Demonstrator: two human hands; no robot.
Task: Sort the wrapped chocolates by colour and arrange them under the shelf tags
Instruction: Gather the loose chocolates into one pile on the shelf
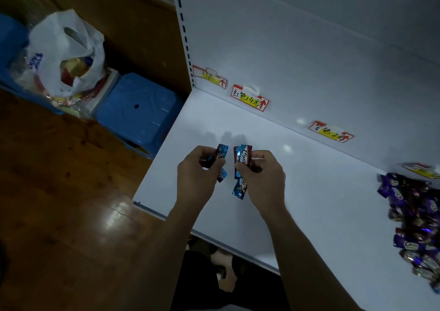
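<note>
From here I see the left hand (pixel 197 170) and right hand (pixel 259 175) each pinching blue-wrapped chocolates (pixel 241 162) above the white shelf (pixel 309 203) at mid-frame, and I judge the 1 dangling lowest could slip free or land wrongly under the red price tag (pixel 250 100).

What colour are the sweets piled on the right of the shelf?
The pile is purple; the head view shows it.
</note>
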